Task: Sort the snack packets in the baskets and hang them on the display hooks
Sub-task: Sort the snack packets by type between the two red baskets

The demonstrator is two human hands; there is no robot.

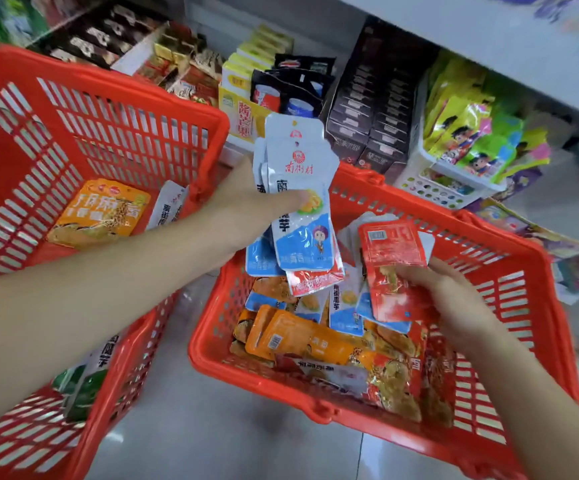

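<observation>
Blue packets [298, 157] pinched in left grip [246, 202] (fanned upright); right grip [447, 299] pinches red packet [392, 251].

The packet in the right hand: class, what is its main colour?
The packet is red, held by the right hand; the head view shows it best.
</observation>
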